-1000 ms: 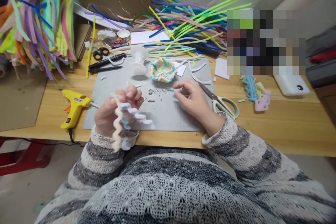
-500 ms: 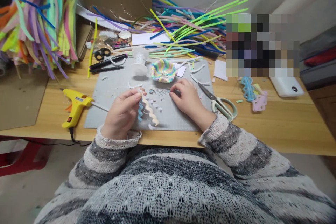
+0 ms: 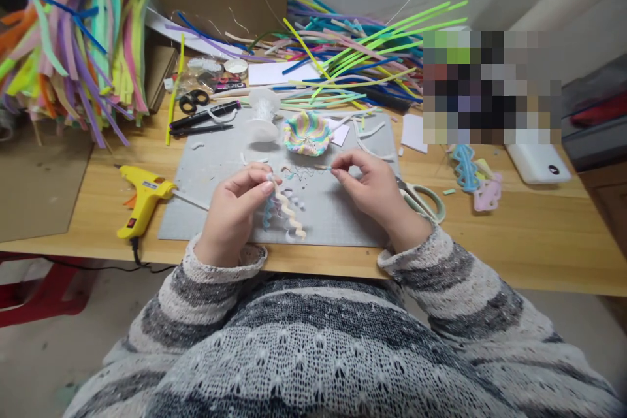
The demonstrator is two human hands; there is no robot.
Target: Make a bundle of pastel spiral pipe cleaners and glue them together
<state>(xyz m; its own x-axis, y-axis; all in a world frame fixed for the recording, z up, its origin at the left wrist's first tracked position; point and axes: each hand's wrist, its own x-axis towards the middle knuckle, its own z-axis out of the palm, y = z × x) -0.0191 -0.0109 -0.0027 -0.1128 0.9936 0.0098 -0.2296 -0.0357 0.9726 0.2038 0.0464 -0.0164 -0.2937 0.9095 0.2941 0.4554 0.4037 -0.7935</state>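
Our left fingers (image 3: 258,184) are pinching shut on the top ends of 2 wavy strips (image 3: 290,217), 1 cream and 1 blue, which are dangling over the near half of the grey mat (image 3: 343,225), close to the worktop's (image 3: 514,241) near edge. Our right fingers (image 3: 343,168) are clenching lightly on 1 end of a crinkled wire (image 3: 302,174), and it is running leftward just above the mat toward the strips. We cannot tell whether its far end is touching them. We are judging the step in hand as bringing wire and strips together, with the left hand (image 3: 234,212) steadying and the right hand (image 3: 378,192) guiding. Any further move is calling for a fine pinch and small, slow travel, since the wire is thin and springy. Open room is lying mostly on the mat between our hands and toward its near edge. The ruffled pastel piece (image 3: 307,132) and the clear spool (image 3: 263,114) are crowding the mat's far side. The scissors (image 3: 425,201) are lying just beside our right wrist at the mat's right edge, and the yellow glue gun (image 3: 142,199) is resting off its left edge, near the worktop's near-left corner. The loose stems (image 3: 353,59) are filling the far edge.
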